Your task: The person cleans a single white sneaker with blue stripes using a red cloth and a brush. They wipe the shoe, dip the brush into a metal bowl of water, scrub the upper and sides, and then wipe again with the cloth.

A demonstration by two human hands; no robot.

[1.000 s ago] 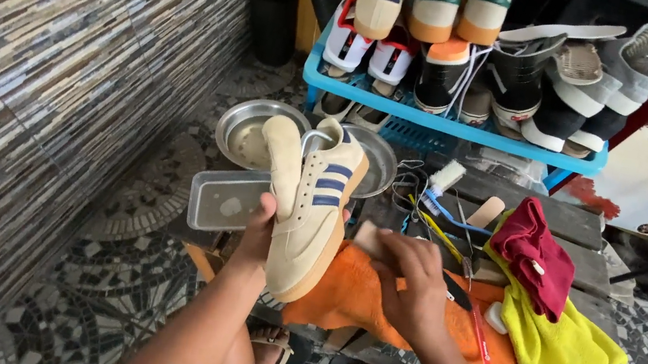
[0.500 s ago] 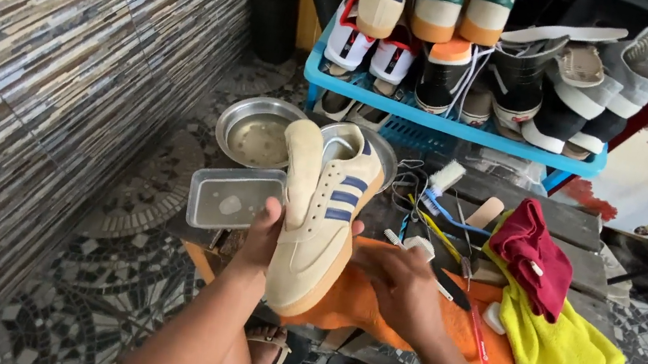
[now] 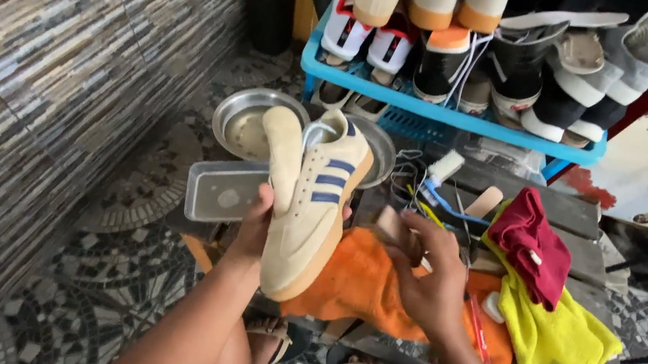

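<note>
Sneaker (image 3: 311, 206) gripped upright in left hand (image 3: 253, 227) for access; right hand (image 3: 432, 279) grasps small block (image 3: 390, 221) over orange cloth (image 3: 360, 283)

A single head-worn view looks steeply down and forward, close over the weathered grey wooden bench (image 3: 564, 215), taking in the patterned mosaic tile floor (image 3: 109, 260) (no second view).

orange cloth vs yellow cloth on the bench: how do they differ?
The orange cloth lies spread under the right hand, beside the cream shoe that the left hand grips; the yellow cloth lies further right, untouched. The orange cloth carries small tools; the yellow cloth carries a bunched red cloth. Both lie on the wooden bench and hang over its near edge.
</note>
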